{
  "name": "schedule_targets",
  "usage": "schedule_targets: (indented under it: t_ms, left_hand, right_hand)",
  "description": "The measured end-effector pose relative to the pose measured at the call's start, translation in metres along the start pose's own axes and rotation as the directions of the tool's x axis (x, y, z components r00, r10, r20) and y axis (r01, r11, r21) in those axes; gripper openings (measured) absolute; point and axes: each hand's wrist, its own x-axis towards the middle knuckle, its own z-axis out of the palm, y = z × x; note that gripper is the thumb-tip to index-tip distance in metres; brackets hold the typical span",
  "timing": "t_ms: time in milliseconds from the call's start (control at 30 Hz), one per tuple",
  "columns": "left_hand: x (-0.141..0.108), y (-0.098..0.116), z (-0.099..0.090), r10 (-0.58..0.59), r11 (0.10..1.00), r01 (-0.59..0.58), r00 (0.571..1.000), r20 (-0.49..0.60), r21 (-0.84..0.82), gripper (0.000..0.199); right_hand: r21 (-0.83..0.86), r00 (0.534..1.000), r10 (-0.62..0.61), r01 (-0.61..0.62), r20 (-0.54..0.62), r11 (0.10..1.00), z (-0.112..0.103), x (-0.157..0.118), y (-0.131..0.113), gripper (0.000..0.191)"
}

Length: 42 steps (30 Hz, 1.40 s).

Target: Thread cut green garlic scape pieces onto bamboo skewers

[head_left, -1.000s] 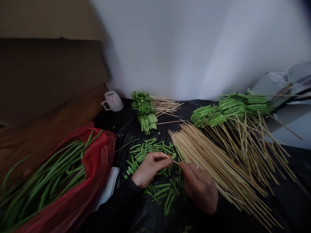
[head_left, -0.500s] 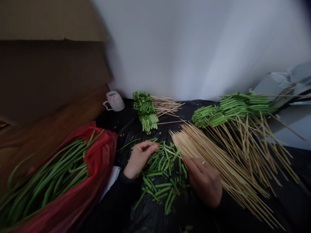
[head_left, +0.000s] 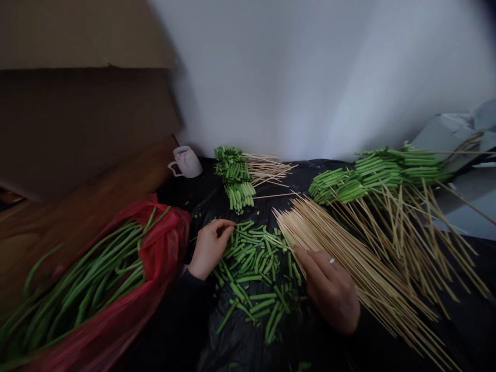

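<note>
Right hand [head_left: 329, 289], ring [head_left: 332, 261] on a finger, pinches a skewer [head_left: 276, 241] whose tip points far-left over the cut beans [head_left: 248, 279], with a bean piece [head_left: 285, 245] by its fingertips; left hand [head_left: 210, 249] is at the pile's far-left edge, thumb and index close together, can't tell if they grip anything. Loose skewers [head_left: 341, 248] fan out just right of the pile on black sheeting [head_left: 225, 356], red bag [head_left: 166, 243] of long beans [head_left: 93, 274] near left. Far side, along the wall [head_left: 290, 77]: mug [head_left: 186, 163] left, small skewered stack [head_left: 237, 195] mid, bigger skewered stack [head_left: 380, 173] right.
</note>
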Motion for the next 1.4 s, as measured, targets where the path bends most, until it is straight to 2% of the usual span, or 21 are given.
schedule_targets:
  t_ms: [200, 400, 533, 667, 733, 800, 867, 933, 1000, 1033, 1100, 1267, 1400]
  left_hand:
    - [0.002, -0.011, -0.005, -0.047, 0.98, 0.04, 0.998, 0.032, 0.193, 0.019]
    - [-0.003, -0.003, -0.005, -0.131, 0.899, 0.084, 0.988, 0.081, 0.429, 0.021]
    - [-0.005, -0.002, -0.004, -0.144, 0.902, 0.069, 0.979, 0.146, 0.427, 0.022]
    - [-0.002, -0.005, -0.006, -0.059, 0.966, 0.047, 0.997, 0.04, 0.255, 0.022]
    - [-0.001, -0.003, -0.005, -0.052, 0.996, 0.053, 0.999, -0.015, 0.076, 0.025]
    - [-0.002, 0.003, -0.001, -0.098, 0.983, 0.097, 0.995, -0.003, -0.153, 0.028]
    - [-0.006, 0.01, 0.005, -0.169, 0.9, 0.194, 0.981, 0.098, -0.391, 0.031]
    - [-0.01, 0.017, 0.011, -0.205, 0.742, 0.319, 0.945, 0.254, -0.589, 0.032]
    - [-0.014, 0.022, 0.016, -0.205, 0.563, 0.431, 0.899, 0.386, -0.706, 0.032]
    - [-0.015, 0.024, 0.018, -0.196, 0.493, 0.472, 0.879, 0.434, -0.731, 0.032]
    - [-0.017, 0.026, 0.021, -0.18, 0.415, 0.527, 0.847, 0.5, -0.742, 0.03]
    - [-0.019, 0.028, 0.023, -0.16, 0.361, 0.591, 0.802, 0.576, -0.722, 0.026]
    - [-0.02, 0.028, 0.024, -0.175, 0.357, 0.6, 0.796, 0.58, -0.716, 0.026]
  right_hand:
    - [-0.023, 0.999, -0.033, 0.033, -0.023, 0.999, -0.001, -0.002, 0.001, 0.043]
    - [-0.023, 0.999, -0.037, 0.037, -0.025, 0.999, 0.0, -0.003, 0.001, 0.043]
    - [-0.017, 0.999, -0.039, 0.039, -0.024, 0.999, 0.0, -0.003, 0.0, 0.043]
    - [0.005, 0.998, -0.042, 0.042, -0.04, 0.999, 0.001, -0.001, -0.001, 0.044]
    - [0.024, 0.998, -0.044, 0.046, -0.055, 0.999, 0.002, 0.0, -0.001, 0.043]
    - [0.035, 0.997, -0.049, 0.051, -0.058, 0.998, 0.002, 0.001, -0.002, 0.042]
    - [0.014, 0.997, -0.051, 0.052, -0.05, 0.999, 0.001, 0.0, -0.002, 0.04]
    - [-0.038, 0.998, -0.048, 0.046, -0.036, 0.998, 0.0, 0.0, -0.003, 0.036]
    - [-0.098, 0.999, -0.032, 0.03, -0.023, 0.995, -0.001, 0.0, -0.005, 0.033]
    - [-0.125, 0.999, -0.025, 0.022, -0.023, 0.992, -0.001, 0.0, -0.005, 0.033]
    - [-0.148, 1.0, -0.016, 0.012, -0.021, 0.989, -0.001, 0.001, -0.006, 0.036]
    - [-0.142, 1.0, -0.023, 0.02, -0.02, 0.99, 0.001, 0.0, -0.008, 0.042]
    - [-0.137, 0.999, -0.024, 0.021, -0.023, 0.99, 0.001, -0.002, -0.009, 0.039]
